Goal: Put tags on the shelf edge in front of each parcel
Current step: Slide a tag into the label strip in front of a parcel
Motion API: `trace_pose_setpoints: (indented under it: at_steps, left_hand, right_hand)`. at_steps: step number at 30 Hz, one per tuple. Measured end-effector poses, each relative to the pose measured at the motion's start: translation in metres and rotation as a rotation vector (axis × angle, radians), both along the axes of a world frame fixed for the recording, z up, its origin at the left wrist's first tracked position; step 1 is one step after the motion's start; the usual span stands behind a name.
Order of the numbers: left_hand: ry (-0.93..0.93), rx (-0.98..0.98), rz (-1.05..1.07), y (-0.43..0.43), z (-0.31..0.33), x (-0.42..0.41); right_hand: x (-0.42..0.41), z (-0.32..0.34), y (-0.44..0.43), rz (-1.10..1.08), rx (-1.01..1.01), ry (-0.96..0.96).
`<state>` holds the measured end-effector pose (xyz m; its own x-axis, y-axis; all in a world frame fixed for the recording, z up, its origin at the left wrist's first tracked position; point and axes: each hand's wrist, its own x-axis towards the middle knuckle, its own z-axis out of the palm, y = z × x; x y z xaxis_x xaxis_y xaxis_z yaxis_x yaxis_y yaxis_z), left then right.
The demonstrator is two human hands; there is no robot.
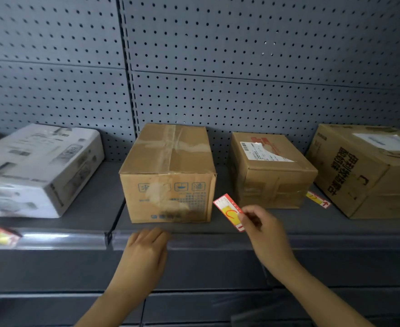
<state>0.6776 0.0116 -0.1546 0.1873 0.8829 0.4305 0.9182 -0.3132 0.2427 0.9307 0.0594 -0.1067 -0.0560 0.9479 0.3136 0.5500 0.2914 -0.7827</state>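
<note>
Head view: red and yellow tag (229, 212) pinched in right hand (262, 228), just right of middle brown box (169, 173). Left hand (147, 244) flat and open, holding nothing, resting on shelf edge (218, 241) below that box. Best slid down straight into the edge strip, right in front of the box.

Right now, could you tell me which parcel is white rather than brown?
The leftmost parcel; the other three are brown cardboard.
</note>
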Motion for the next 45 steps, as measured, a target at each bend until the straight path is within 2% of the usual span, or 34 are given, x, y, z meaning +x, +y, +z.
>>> trace_pose_setpoints:
  at_steps: [3,6,11,15,20,28,35,41,45]
  left_hand:
    - [0.069,-0.027,-0.005,0.000,-0.008,0.001]
    - [0.047,-0.056,0.023,0.001,-0.005,0.007]
    - [-0.031,-0.063,0.081,-0.014,-0.008,0.016]
    - [-0.024,-0.060,0.097,-0.028,-0.012,0.017]
    - [-0.085,-0.068,0.076,-0.024,-0.014,0.011]
    - [-0.114,-0.068,0.035,-0.022,-0.014,0.011]
    - [-0.039,-0.039,0.005,-0.012,-0.004,0.003]
    - [-0.057,0.001,-0.080,-0.002,0.008,0.016]
    - [0.006,0.058,-0.209,0.019,0.018,0.048]
  right_hand:
    - [-0.008,-0.009,-0.014,0.158,0.100,-0.074]
    - [-0.022,-0.020,-0.015,0.278,0.173,-0.198]
    - [-0.048,-0.025,-0.006,0.321,0.319,-0.381]
    - [-0.063,-0.020,0.006,0.329,0.359,-0.406]
    - [-0.056,-0.022,0.009,0.316,0.314,-0.385]
    - [-0.072,-0.022,0.009,0.464,0.372,-0.549]
    - [-0.082,-0.025,0.007,0.313,0.316,-0.511]
    - [-0.042,-0.021,-0.005,0.180,0.269,-0.453]
    - [-0.006,-0.021,-0.014,0.085,0.246,-0.411]
